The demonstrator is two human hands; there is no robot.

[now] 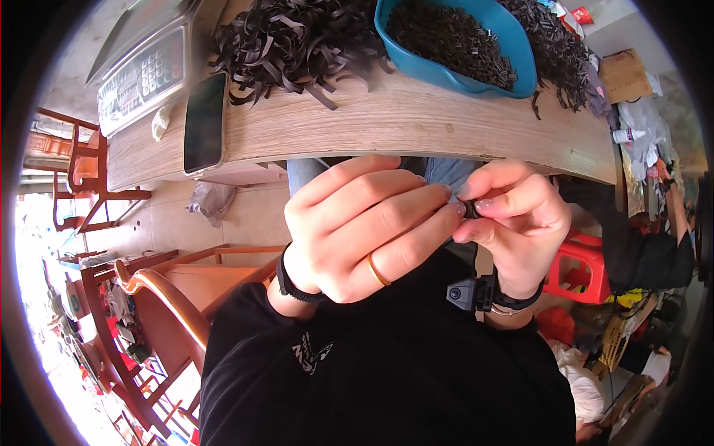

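In front of my chest, my left hand and my right hand meet fingertip to fingertip. Between them is a small dark piece, mostly hidden by the fingers, so its exact kind does not show. The thumb and fingers of my right hand pinch it, while my left fingertips press on it from the other side. Beyond my hands, a heap of flat black strips lies on the wooden table. To its right a teal plastic basin holds many short black pieces.
A smartphone lies by the table's left edge, near a digital scale and a crumpled white tissue. More black pieces are heaped right of the basin. A red plastic stool and another person in dark clothes are at the right.
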